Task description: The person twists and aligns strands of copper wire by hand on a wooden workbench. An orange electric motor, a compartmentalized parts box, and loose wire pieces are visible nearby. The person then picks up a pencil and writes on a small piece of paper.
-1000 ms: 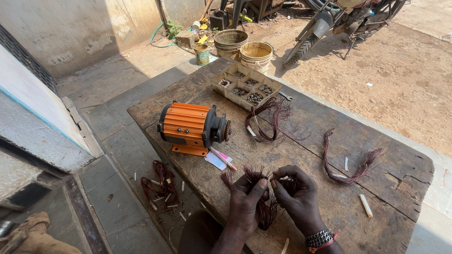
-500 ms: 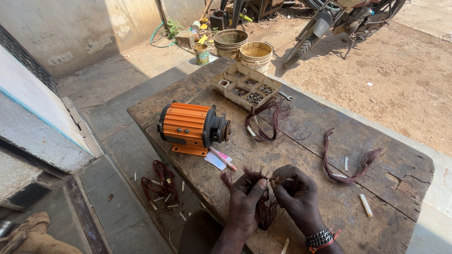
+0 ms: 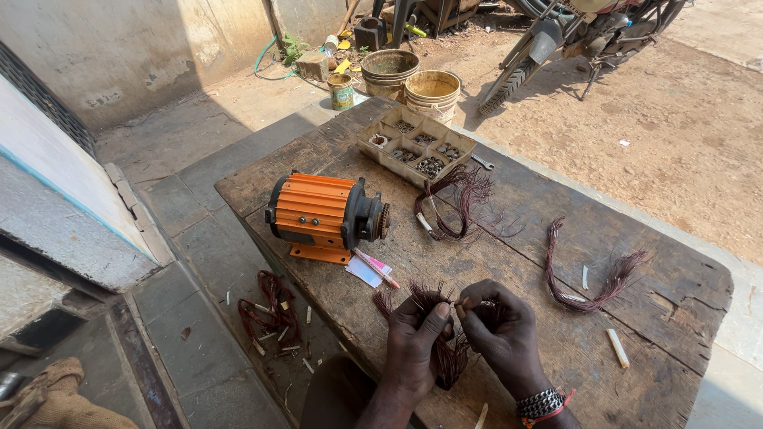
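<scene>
I'm in the middle of sorting the copper winding wire bundle [image 3: 445, 338] that lies on the wooden workbench [image 3: 509, 238] right under my hands, at the bench's six o'clock edge. My left hand [image 3: 417, 338] is closed on the bundle, thumb and forefinger pinched on a few reddish strands near the top. My right hand [image 3: 499, 330] is closed too, its fingertips pinching what looks like a single strand or a bit of sleeve at the point where both hands meet; the piece is too small to tell which.

The orange electric motor [image 3: 326, 218] lies on its side at ten o'clock from my hands, with a small pink and white packet [image 3: 369, 268] just beside its base. A second wire coil [image 3: 453, 202] sits at twelve o'clock, a third [image 3: 588, 274] at two o'clock, and the parts tray [image 3: 417, 147] beyond them.

I judge the step to be separating one strand from the bundle. The next move calls for a steady pinch and a straight, gentle pull, so that the thin wire neither kinks nor snags its neighbours.
</scene>
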